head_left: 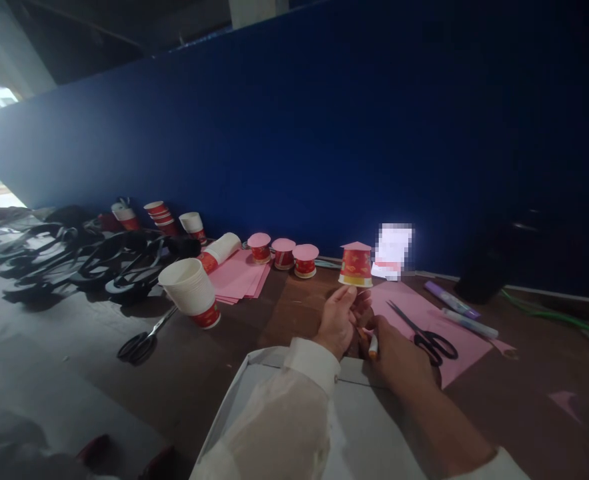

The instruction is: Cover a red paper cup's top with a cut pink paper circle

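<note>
My left hand (pixel 338 319) is raised over the table and pinches a small red paper cup (pixel 355 265), held upside down with a pink paper top. My right hand (pixel 397 353) sits just beside it, closed around a white marker with an orange end (pixel 373 345). Both hands hover above a white cardboard box (pixel 254 387) near me. Black scissors (pixel 427 337) lie on a pink paper sheet (pixel 454 363) just right of my hands.
Three short red cups with pink tops (pixel 283 254) stand by the blue wall (pixel 324 133), next to pink sheets (pixel 237 277). Stacked white cups (pixel 191 290), another pair of scissors (pixel 141 341), black cut shapes (pixel 74 257) and glue sticks (pixel 451 300) lie around.
</note>
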{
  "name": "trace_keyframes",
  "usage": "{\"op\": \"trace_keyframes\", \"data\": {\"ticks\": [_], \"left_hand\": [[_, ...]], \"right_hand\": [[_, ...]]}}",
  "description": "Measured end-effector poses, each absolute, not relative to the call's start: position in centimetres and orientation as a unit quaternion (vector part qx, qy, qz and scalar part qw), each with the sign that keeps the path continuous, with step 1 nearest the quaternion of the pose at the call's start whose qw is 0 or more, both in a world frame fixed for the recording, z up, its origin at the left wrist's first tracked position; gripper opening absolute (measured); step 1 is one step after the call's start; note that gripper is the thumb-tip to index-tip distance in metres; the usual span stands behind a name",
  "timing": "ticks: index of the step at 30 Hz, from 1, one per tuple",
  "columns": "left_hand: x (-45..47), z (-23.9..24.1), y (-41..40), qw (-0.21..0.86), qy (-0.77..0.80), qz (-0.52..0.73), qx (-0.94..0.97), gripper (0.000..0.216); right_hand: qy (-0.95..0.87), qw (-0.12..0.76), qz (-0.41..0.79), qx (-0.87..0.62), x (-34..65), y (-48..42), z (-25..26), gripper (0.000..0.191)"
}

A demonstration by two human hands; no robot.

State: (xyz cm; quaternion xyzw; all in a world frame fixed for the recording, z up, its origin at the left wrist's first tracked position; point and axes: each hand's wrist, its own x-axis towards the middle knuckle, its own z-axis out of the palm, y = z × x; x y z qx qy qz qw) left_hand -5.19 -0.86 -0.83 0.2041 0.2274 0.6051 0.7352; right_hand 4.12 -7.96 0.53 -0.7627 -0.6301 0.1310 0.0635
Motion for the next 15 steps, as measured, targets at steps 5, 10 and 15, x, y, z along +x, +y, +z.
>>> {"op": "trace_keyframes", "data": {"ticks": [5,10,15], "left_hand": [[-5.0,-2.1,-0.3,0.698,0.325,0.593,0.235,0.026],[-4.6,-2.9,0.1,0.688,0.382,0.584,0.201,0.012],[-4.6,-3.1,0.3,0.686,0.415,0.576,0.16,0.012]], "right_hand": [[-0.584,0.2,0.119,-0.778,5.7,-7.6,-0.2,0.036],[-0.549,0.339,0.08,-0.76,6.4,-7.5,-0.6,0.034],[-0.545,0.362,0.1,-0.749,6.1,-7.1,-1.1,0.036]]}}
